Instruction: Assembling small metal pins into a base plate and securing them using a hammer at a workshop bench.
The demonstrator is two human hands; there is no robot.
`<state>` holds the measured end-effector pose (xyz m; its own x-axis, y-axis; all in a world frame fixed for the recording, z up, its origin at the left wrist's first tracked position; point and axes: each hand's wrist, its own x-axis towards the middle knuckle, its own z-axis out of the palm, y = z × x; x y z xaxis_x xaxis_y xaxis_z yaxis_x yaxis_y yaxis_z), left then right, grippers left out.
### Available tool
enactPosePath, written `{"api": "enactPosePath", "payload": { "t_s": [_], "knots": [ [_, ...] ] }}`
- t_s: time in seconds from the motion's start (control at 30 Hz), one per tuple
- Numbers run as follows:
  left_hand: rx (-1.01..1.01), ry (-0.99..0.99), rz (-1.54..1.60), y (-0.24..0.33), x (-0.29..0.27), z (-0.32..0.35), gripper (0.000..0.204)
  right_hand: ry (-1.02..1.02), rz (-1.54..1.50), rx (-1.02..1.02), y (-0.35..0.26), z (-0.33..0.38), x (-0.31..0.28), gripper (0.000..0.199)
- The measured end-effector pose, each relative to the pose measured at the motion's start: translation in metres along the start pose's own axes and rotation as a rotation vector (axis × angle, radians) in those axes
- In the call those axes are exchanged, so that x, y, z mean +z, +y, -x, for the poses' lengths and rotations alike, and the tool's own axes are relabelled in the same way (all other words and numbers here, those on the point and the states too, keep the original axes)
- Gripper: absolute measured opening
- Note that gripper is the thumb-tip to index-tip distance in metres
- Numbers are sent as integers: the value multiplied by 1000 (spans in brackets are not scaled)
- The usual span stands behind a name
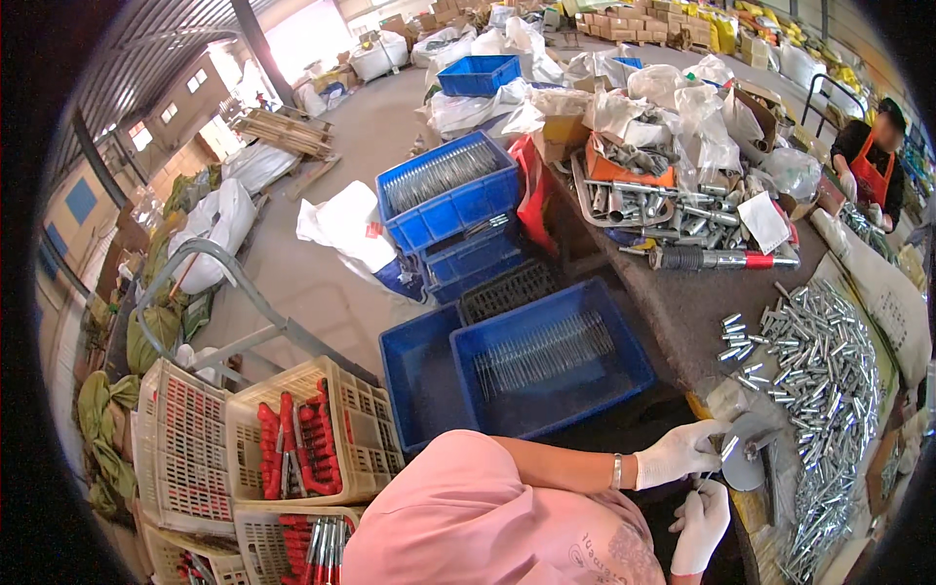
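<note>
My left hand (680, 454), in a white glove, reaches across from the pink sleeve with its fingers closed at the tips. A small shiny metal sleeve (728, 448) is at those fingertips, against a grey round disc (749, 466) on the table edge. Just below, my right hand (701, 526), also gloved in white, has its fingers curled. Whatever it grips is too small or hidden to make out. To the right of the disc spreads a large heap of small metal sleeves (829, 380).
Blue bins (639, 375) with rows of thin metal rods stand left of the table. Cream crates (366, 429) hold red-handled tools. Metal tubes (697, 219) and plastic bags crowd the table's far end. A co-worker in a red apron (871, 171) is at the far right.
</note>
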<state>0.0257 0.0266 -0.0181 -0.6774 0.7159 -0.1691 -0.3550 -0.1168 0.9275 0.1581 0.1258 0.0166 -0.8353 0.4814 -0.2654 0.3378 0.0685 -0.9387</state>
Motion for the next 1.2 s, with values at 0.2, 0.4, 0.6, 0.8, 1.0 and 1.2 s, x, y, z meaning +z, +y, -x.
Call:
{"api": "enactPosePath", "payload": {
  "t_s": [0.2,0.4,0.6,0.8,1.0,1.2],
  "knots": [
    [88,93,81,17,-18,13,57,-132,81,0,-13,-5,4,36],
    [161,419,-512,80,-151,56,31,166,256,-365,-4,-39,-29,43],
    [165,1071,-699,34,-386,176,42,276,210,-510,32,-76,-42,40],
    [-277,1224,-465,-48,-411,200,48,283,202,-540,40,-75,-47,41],
    [-568,1235,-1475,-116,-465,222,35,219,85,-512,39,-68,-44,41],
    [-760,1290,-1062,-140,-450,99,28,309,198,-542,41,-66,-48,42]
  ]
}}
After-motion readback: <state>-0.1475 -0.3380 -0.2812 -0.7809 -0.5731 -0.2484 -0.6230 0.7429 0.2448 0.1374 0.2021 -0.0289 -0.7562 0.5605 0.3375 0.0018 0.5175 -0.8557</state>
